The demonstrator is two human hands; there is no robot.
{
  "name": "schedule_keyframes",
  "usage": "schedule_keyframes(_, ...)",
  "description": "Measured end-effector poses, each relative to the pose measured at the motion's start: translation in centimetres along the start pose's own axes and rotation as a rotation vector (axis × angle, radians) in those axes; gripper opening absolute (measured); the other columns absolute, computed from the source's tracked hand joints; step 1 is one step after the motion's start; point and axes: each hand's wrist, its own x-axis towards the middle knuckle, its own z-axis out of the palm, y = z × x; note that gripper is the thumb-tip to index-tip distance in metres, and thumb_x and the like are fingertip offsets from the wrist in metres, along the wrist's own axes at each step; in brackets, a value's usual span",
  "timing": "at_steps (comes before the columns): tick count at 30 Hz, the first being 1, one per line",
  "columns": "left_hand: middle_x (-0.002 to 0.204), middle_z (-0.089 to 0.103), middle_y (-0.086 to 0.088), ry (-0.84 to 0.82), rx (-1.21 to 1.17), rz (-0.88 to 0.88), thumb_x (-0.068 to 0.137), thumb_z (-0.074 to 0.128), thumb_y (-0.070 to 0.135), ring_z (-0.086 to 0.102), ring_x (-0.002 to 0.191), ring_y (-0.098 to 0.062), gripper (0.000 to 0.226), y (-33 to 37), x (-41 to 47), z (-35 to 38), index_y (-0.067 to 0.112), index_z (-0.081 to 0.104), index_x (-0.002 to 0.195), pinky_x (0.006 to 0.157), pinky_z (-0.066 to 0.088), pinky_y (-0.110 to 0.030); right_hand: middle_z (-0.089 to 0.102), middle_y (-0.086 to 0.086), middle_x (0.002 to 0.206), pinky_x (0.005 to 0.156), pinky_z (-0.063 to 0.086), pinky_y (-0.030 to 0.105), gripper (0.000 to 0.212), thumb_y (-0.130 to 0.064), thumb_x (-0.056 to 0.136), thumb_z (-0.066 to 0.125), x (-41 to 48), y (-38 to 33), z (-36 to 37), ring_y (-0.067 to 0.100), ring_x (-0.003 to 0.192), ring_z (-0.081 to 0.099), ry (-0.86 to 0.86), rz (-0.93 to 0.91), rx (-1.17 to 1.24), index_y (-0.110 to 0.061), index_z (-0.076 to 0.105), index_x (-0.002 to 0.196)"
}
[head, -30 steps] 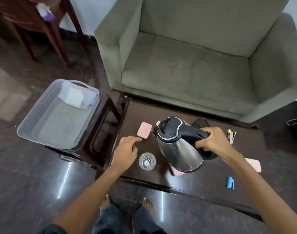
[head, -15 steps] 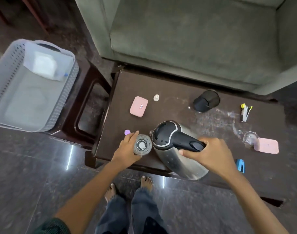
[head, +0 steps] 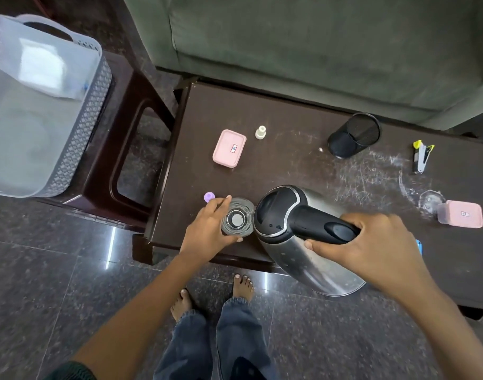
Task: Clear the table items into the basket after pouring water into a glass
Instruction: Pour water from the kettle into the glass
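Note:
My right hand point(head: 372, 248) grips the black handle of a steel kettle point(head: 300, 239), which is tilted with its spout toward a clear glass point(head: 237, 221). My left hand point(head: 207, 229) holds the glass from its left side near the front edge of the dark table point(head: 289, 165). On the table lie a pink box point(head: 229, 148), a small white cap point(head: 260, 132), a purple cap point(head: 209, 196), a black mesh cup point(head: 354, 135) on its side, a stapler point(head: 422, 159), a second pink box point(head: 460, 214) and a blue item point(head: 419, 246) behind my right wrist. The grey basket point(head: 78, 127) stands at the left.
The basket rests on a dark stool point(head: 130, 138) left of the table and holds a white packet point(head: 42, 67). A grey-green sofa point(head: 317, 45) runs along the table's far side. A wet ring point(head: 429, 200) marks the table near the right pink box. My bare feet stand below the table's front edge.
The kettle came forward and down beside the glass and now tilts toward it. My left hand moved from the table top onto the glass. The view dipped toward the table.

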Motion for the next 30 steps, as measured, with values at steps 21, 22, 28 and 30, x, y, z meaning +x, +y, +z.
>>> schedule_keyframes(21, 0.138, 0.041, 0.014, -0.006, 0.064, -0.001, 0.064, 0.076, 0.048, 0.054, 0.115, -0.015, 0.092, 0.53, -0.13, -0.86, 0.027, 0.031, 0.142, 0.081, 0.050, -0.035, 0.047, -0.009, 0.042, 0.043, 0.025, 0.018, 0.050, -0.069, 0.049, 0.050, 0.89, -1.06, -0.03, 0.012, 0.046, 0.048, -0.034, -0.072, -0.170, -0.019, 0.049, 0.048)
schedule_keyframes(22, 0.138, 0.041, 0.014, -0.006, 0.069, -0.002, 0.064, 0.076, 0.048, 0.054, 0.115, -0.015, 0.092, 0.52, -0.13, -0.84, 0.027, 0.031, 0.142, 0.081, 0.050, -0.036, 0.047, -0.008, 0.042, 0.043, 0.025, 0.018, 0.050, -0.069, 0.048, 0.048, 0.93, -1.04, -0.06, 0.013, 0.045, 0.048, -0.032, -0.076, -0.166, -0.019, 0.047, 0.047)
schedule_keyframes(28, 0.138, 0.041, 0.012, -0.001, 0.086, 0.003, 0.066, 0.075, 0.047, 0.055, 0.114, -0.016, 0.091, 0.66, -0.22, -0.80, 0.025, 0.031, 0.142, 0.081, 0.050, -0.036, 0.048, -0.007, 0.045, 0.044, 0.026, 0.019, 0.051, -0.071, 0.047, 0.044, 0.82, -0.77, -0.39, 0.019, 0.049, 0.051, -0.029, -0.092, -0.169, -0.020, 0.046, 0.047)
schedule_keyframes(30, 0.139, 0.041, 0.011, -0.004, 0.088, 0.008, 0.067, 0.075, 0.047, 0.055, 0.114, -0.016, 0.090, 0.71, -0.22, -0.88, 0.025, 0.032, 0.142, 0.081, 0.050, -0.036, 0.050, -0.007, 0.046, 0.044, 0.026, 0.020, 0.051, -0.072, 0.047, 0.044, 0.81, -0.68, -0.48, 0.020, 0.051, 0.052, -0.028, -0.102, -0.177, -0.021, 0.045, 0.047)
